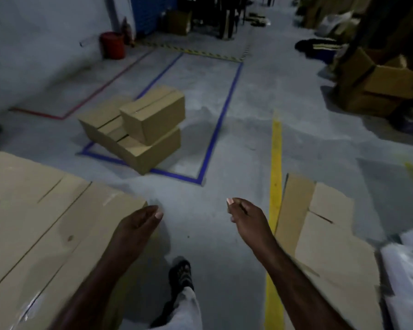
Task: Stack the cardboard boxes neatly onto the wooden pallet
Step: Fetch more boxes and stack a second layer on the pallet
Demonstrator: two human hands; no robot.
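Shoe point(180, 272): dark, on the grey floor at the near edge, below a pale trouser leg, between the two forearms.
Left hand point(138, 222): over the floor beside the near-left cardboard, fingers loosely curled, holding nothing.
Right hand point(242, 214): level with the left, fingers loosely bent, thumb close to forefinger, nothing in its grasp.
Cardboard boxes point(150, 129): three, mid-distance, left of centre, over the near-left corner of the blue tape rectangle point(224, 110); two touching on the floor, one stacked on the nearer.
Near left: broad cardboard surface point(34, 222) with seams and clear tape.
Near right: flattened cardboard point(320, 234) just right of the yellow floor line point(275, 163).
Far left: red bucket point(113, 45) by the wall.
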